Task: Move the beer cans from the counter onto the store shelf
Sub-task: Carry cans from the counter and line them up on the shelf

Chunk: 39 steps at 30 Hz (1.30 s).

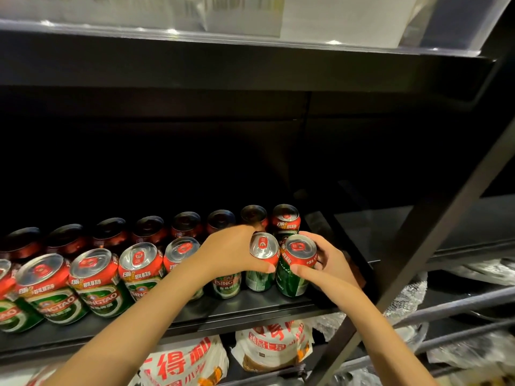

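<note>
The two beer cans in hand sit at the right end of the near row on the dark shelf [250, 307], upright and just beside each other. They look like thin, rigid aluminium with a glossy printed skin, so I judge them slippery and easy to dent if squeezed; if full, they should be fairly heavy for their size. The best hold is around the upper wall just under the rim, not on the lid. The left hand [234, 252] reaches in from the near left and wraps the top of the left can [263, 261], thumb on its near side. The right hand [326, 260] curls round the right can [296, 264] from the right, thumb across the front. Both forearms stretch forward over the shelf edge.
</note>
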{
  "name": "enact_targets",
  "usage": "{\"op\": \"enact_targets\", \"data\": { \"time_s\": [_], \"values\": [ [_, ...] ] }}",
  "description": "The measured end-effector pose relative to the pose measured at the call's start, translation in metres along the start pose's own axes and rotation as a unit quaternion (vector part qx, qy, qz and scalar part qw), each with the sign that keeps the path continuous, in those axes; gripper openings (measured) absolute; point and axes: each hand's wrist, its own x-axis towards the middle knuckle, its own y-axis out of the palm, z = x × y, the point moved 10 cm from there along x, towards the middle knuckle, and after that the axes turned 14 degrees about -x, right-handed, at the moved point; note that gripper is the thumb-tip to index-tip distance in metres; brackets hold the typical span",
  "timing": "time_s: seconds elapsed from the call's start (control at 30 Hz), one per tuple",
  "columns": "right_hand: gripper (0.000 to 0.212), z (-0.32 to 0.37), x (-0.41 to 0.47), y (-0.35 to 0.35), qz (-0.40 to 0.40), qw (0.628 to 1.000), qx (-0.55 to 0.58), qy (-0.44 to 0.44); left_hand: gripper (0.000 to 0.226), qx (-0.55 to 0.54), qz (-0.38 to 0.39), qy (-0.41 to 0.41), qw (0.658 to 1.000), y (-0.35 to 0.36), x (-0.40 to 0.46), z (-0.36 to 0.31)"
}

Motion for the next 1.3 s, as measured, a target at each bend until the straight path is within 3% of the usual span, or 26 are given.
{"op": "enact_targets", "data": {
  "time_s": [0.27,0.4,0.6,0.77,0.97,1.1,1.3],
  "values": [
    [0.063,-0.006,-0.003,0.004,0.001,1.000,-0.006,0.012,0.057,-0.020,0.005,0.033,0.999,0.002,-0.001,-0.007],
    [0.068,-0.005,-0.007,-0.003,-0.054,0.998,-0.020,0.028,0.054,-0.011,0.002,0.050,0.999,0.002,-0.001,-0.009],
    [0.053,0.006,-0.007,-0.018,-0.131,0.987,-0.083,0.029,0.071,0.024,-0.028,0.013,0.999,-0.008,0.002,-0.004],
    [0.044,0.006,-0.007,-0.017,-0.113,0.992,-0.055,0.026,0.060,0.063,-0.057,0.017,0.996,-0.016,-0.003,-0.011],
    [0.050,0.004,-0.001,-0.012,-0.084,0.994,-0.061,0.020,0.060,0.006,-0.036,0.026,0.999,-0.012,0.001,-0.004],
    [0.048,0.009,0.001,-0.008,-0.056,0.996,-0.062,0.010,0.042,-0.056,0.008,0.044,0.997,-0.011,-0.002,-0.012],
    [0.060,0.009,0.002,-0.007,-0.063,0.995,-0.071,0.026,0.038,-0.083,0.027,0.067,0.994,-0.011,-0.006,-0.020]
  ]
}}
